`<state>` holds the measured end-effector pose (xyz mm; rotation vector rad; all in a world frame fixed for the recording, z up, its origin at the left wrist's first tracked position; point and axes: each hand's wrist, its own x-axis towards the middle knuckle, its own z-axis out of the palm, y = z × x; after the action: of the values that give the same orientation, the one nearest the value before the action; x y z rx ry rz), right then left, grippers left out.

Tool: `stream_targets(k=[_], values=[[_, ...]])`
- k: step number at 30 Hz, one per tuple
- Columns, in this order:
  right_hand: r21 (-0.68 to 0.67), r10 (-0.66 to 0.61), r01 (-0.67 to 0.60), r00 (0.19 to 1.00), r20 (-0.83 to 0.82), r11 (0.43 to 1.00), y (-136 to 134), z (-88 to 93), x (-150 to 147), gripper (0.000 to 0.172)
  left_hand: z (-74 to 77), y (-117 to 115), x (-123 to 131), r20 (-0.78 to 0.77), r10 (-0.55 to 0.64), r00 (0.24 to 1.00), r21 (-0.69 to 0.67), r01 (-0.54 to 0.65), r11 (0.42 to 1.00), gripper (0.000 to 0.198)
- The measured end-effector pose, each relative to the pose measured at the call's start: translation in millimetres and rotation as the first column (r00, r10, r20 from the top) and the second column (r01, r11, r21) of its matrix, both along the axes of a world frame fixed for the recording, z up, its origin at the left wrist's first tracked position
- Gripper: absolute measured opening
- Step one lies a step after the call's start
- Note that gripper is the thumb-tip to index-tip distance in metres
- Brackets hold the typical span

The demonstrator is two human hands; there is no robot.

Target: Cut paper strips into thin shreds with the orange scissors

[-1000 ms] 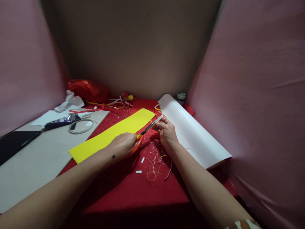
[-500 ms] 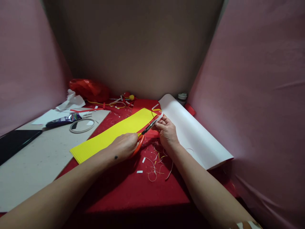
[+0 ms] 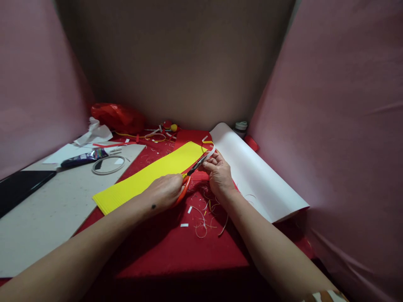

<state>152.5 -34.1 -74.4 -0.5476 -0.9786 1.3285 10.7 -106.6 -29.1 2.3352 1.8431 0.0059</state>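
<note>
My left hand [image 3: 166, 189] is closed round the orange handles of a pair of scissors [image 3: 185, 188], whose dark blades point up and right. The blade tips reach a thin white and yellow paper strip [image 3: 211, 151], which my right hand [image 3: 220, 172] pinches between thumb and fingers. A loop of this strip curls above the fingertips. Whether the blades are closed on the strip I cannot tell. Under the left wrist lies a yellow ridged sheet [image 3: 151, 176]. Red ridged paper [image 3: 201, 174] shows beneath the blades, partly hidden by my hands.
A rolled white sheet [image 3: 252, 176] lies to the right. Offcuts [image 3: 204, 226] litter the red cloth [image 3: 176, 256]. On the left, a grey board [image 3: 40, 222] bears a dark tube [image 3: 83, 158], a coiled ring [image 3: 108, 165] and a black flat object [image 3: 25, 186]. A red bag [image 3: 118, 117] sits behind.
My right hand and the scissor tips have shifted very slightly left. The strip's loop has changed shape a little. My left hand keeps its hold on the scissors.
</note>
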Motion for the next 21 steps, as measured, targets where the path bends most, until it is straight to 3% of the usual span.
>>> stream_targets(k=[5, 21], values=[[-0.002, -0.014, 0.014, 1.0, 0.023, 1.0, -2.3, 1.7, -0.8, 0.035, -1.8, 1.9, 1.4, -0.057, 0.053, 0.997, 0.01, -0.053, 0.999, 0.037], [0.015, -0.002, 0.001, 0.999, 0.046, 1.0, -7.6, 1.3, -4.8, 0.037, -3.8, 3.1, 1.8, -0.057, 0.007, 0.998, 0.034, -0.005, 0.999, 0.045]])
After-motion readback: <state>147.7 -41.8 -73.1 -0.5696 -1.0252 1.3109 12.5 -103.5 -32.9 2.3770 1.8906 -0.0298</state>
